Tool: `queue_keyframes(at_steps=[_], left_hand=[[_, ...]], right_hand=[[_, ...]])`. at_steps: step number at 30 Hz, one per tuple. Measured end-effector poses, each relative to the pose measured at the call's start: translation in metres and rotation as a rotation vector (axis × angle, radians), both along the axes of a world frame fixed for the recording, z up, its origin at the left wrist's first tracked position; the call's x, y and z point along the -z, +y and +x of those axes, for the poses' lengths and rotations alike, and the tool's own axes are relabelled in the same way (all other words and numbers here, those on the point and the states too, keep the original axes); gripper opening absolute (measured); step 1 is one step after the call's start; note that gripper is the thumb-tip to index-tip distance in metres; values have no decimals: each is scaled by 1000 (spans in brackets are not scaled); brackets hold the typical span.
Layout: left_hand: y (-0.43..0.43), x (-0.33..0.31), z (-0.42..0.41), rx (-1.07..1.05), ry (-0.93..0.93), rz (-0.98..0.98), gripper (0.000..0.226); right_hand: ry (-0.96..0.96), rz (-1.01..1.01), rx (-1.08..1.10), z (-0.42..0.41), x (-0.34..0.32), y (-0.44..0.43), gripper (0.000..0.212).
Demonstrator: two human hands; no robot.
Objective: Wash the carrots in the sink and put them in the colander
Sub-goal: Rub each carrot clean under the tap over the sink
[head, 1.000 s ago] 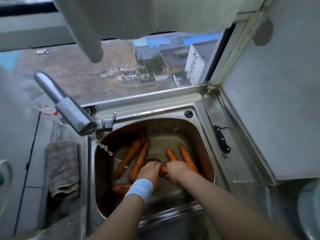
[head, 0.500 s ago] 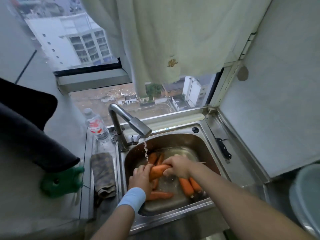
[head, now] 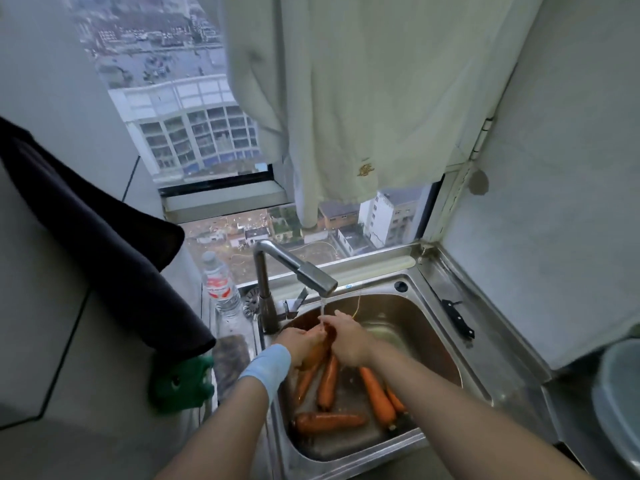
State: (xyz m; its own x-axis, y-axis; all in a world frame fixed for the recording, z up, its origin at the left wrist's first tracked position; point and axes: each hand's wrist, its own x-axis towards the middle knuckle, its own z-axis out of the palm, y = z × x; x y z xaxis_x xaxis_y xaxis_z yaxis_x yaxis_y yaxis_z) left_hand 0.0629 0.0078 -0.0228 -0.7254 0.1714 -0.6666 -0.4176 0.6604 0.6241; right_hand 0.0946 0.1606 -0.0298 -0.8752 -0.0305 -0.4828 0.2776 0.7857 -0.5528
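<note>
Steel sink (head: 427, 341), orange carrot (head: 317, 353) wet under tap (head: 313, 273)

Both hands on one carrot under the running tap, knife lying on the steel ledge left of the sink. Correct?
Not quite. The knife lies on the ledge right of the sink, not left; the head view shows it. The rest holds: left hand and right hand grip one carrot under the running tap.

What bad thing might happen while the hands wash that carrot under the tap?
The wet carrot might slip from the left hand and right hand and splash among the other carrots in the sink. A knife lies on the right ledge; a reaching arm might brush it.
</note>
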Motion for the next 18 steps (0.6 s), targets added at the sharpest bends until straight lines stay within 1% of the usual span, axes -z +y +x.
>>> queue_keyframes(at_steps=[2, 4, 5, 6, 8, 9, 11, 14, 16, 18], left_hand=[[4, -3, -5, -67, -52, 34, 59], [7, 2, -13, -168, -93, 107, 75], [9, 2, -16, -223, -128, 161, 76], [11, -2, -16, -275, -153, 223, 70], [13, -14, -17, -356, -161, 347, 45], [13, -17, -18, -380, -164, 387, 39], [11, -22, -19, -372, -152, 413, 40], [8, -31, -11, -316, -78, 396, 31], [9, -28, -6, -321, -48, 454, 28], [11, -26, -1, -326, -38, 527, 17]], right_hand=[[23, 88, -96, 2, -1, -4, 72], [72, 110, -74, 0, -1, -5, 63], [95, 83, -60, -2, 0, -4, 57], [116, 56, -61, -4, -1, -2, 53], [162, 24, -81, -7, -7, 5, 47], [179, 13, -95, -7, -12, 9, 47], [190, -24, -117, -8, -21, 18, 52], [164, -56, -137, -7, -29, 25, 64], [155, -62, -151, -5, -31, 26, 67], [138, -72, -155, 0, -30, 28, 71]])
